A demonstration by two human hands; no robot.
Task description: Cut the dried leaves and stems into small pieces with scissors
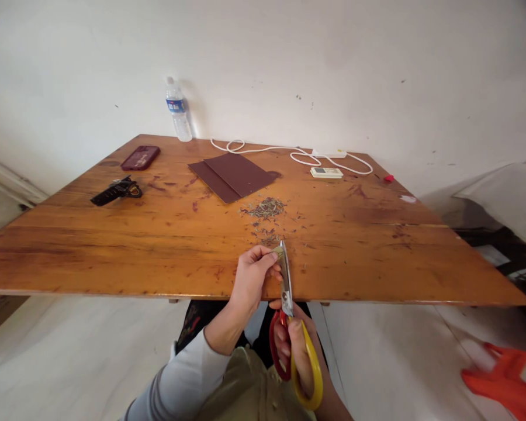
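Note:
My right hand (301, 345) grips a pair of scissors (286, 280) with one red and one yellow handle loop. Their metal blades point away from me over the table's near edge. Between the thumb and fingers of my left hand (255, 270) is a small olive-green strip (277, 251), touching or lying right beside the blades near their tips. Just beyond the scissors lies a pile of tiny shreds (266, 208), greenish and dark reddish, with loose bits scattered around it. Two dark maroon sheets (236, 175) overlap flat behind the pile.
On the wooden table (377, 257) are a maroon phone (141, 158), a black strap-like item (117, 191), a water bottle (178, 111) near the wall, a white remote (326, 173) and a white power strip (328, 153) with its cable. An orange-red object (504, 374) sits at lower right.

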